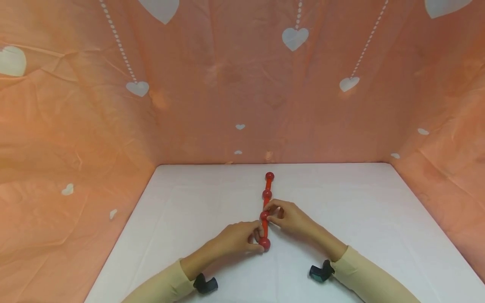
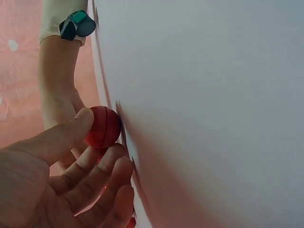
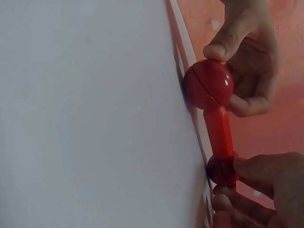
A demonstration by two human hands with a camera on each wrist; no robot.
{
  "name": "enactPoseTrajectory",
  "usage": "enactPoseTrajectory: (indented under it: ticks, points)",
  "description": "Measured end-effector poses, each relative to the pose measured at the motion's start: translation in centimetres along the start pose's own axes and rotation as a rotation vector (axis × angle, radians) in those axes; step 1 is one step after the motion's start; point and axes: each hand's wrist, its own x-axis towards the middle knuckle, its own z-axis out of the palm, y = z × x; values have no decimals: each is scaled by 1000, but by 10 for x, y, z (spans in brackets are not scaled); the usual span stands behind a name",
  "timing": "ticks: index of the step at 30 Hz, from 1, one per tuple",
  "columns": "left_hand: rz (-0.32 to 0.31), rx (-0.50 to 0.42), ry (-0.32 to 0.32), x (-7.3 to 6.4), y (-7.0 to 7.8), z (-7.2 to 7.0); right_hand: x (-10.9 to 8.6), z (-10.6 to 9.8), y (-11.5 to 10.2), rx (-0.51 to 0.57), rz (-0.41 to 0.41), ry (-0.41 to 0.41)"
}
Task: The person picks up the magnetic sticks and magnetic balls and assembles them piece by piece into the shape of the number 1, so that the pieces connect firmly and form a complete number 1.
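Note:
A straight chain of red balls joined by orange-red rods lies on the white table, running away from me. My left hand (image 1: 238, 237) pinches the nearest ball (image 1: 265, 244) between thumb and fingers; that ball shows a thin seam in the left wrist view. Around the second ball (image 1: 264, 216), the thumb and fingers of my right hand (image 1: 291, 218) close in a pinch. One rod (image 3: 218, 134) links these two balls. Farther off, a third ball (image 1: 267, 194) and the end ball (image 1: 269, 176) stay untouched.
The white tabletop (image 1: 197, 189) spreads around the chain. Orange cloth (image 1: 212, 97) with white hearts hangs behind and at both sides. Each cuff carries a small dark device, one by the left wrist (image 1: 206, 284) and one by the right (image 1: 321, 271).

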Motion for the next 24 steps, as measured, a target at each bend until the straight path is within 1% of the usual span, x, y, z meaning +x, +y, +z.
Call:
enactPoseTrajectory:
  ticks: [6,11,18,24]
  points:
    - [-9,2,-3,4,4,1,2,-3,5,3,-8,-21]
    - [-17,-1,6,5,5,-1,5,-5,6,37,-32,-29]
    - [-29,4,10,0,4,2,8,0,7,24,-61,-61]
    - [-36,-10,19,0,4,0,8,-2,6,14,-62,-41]
